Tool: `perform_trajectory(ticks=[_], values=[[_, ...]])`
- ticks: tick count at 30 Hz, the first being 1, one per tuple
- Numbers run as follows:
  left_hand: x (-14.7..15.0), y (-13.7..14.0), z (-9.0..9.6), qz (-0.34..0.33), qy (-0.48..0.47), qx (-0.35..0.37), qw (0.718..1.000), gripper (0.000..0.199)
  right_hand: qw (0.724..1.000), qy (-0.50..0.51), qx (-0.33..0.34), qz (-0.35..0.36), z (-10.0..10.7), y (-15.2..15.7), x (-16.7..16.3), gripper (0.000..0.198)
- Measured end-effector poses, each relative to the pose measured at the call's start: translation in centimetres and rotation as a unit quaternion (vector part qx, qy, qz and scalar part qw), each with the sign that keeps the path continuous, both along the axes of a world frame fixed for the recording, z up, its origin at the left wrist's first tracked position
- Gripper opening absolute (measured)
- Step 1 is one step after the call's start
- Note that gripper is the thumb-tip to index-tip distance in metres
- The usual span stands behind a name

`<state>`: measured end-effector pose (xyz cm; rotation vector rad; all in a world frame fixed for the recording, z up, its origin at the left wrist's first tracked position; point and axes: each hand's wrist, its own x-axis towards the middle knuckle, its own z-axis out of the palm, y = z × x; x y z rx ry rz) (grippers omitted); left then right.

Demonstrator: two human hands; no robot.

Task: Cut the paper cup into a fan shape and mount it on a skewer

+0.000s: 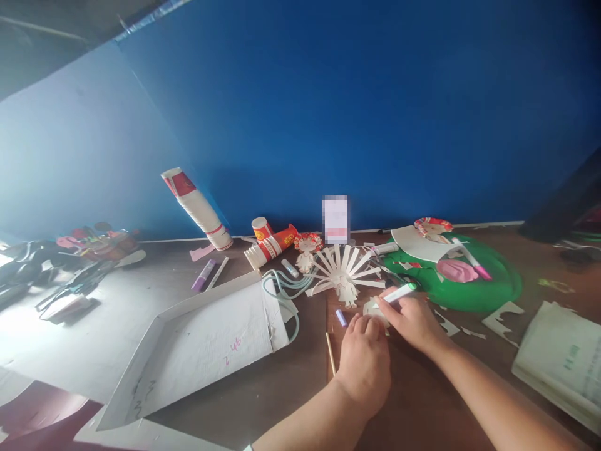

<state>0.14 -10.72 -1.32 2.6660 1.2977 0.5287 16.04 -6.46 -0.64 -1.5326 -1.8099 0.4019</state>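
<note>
"While the left hand (364, 363) sits half curled on the bench (399, 407), fingertips at a small paper cutout (369, 307), what's the right hand (416, 319) up to?"

"It's got a white marker (398, 294) pinched, fingers closed around the barrel, green end up and to the right, other end down by the cutout. Can't tell if the left is gripping the paper or just pressing on it, tbh."

"And the surface itself?"

"Dark brown under the hands, greyer and shinier on the left, with a seam (326, 319) between. Thin wooden stick (331, 354) beside the left hand, purple cap (341, 318) just past it. Big white box lid (197, 341) with scribbles to the left, pale booklet (558, 357) way over right."

"Further back?"

"Fringed paper piece (345, 269) fanned out just beyond the cutout. Green round thing (500, 282) off to its right, pink-ended marker (472, 258) lying over it. Behind the box lid, one cup stack (275, 245) on its side, plus a tall cup stack (197, 210) that looks tilted."

"Room?"

"Blue wall (352, 100) right across the back, washed out pale on the left, dark ceiling (51, 37) in the top left corner."
</note>
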Motion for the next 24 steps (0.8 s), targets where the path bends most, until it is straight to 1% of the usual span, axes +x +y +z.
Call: perform_trajectory(ticks=[4,12,19,24], values=[[-0.11,0.04,-0.14,0.003,-0.024,-0.013,1.000,0.029,1.000,0.009,0.002,0.001,-0.08,0.14,0.02,0.029],[-0.14,-0.04,0.11,0.013,-0.024,-0.027,0.999,0.029,1.000,-0.006,0.020,0.003,0.01,0.22,0.06,0.028],[-0.19,-0.11,0.10,0.006,-0.028,-0.028,0.999,0.033,1.000,-0.003,-0.001,-0.003,-0.24,0.28,0.13,0.029],[-0.16,-0.08,0.27,0.010,-0.042,-0.029,0.999,0.032,1.000,-0.004,0.003,0.000,-0.44,0.37,0.24,0.030]])
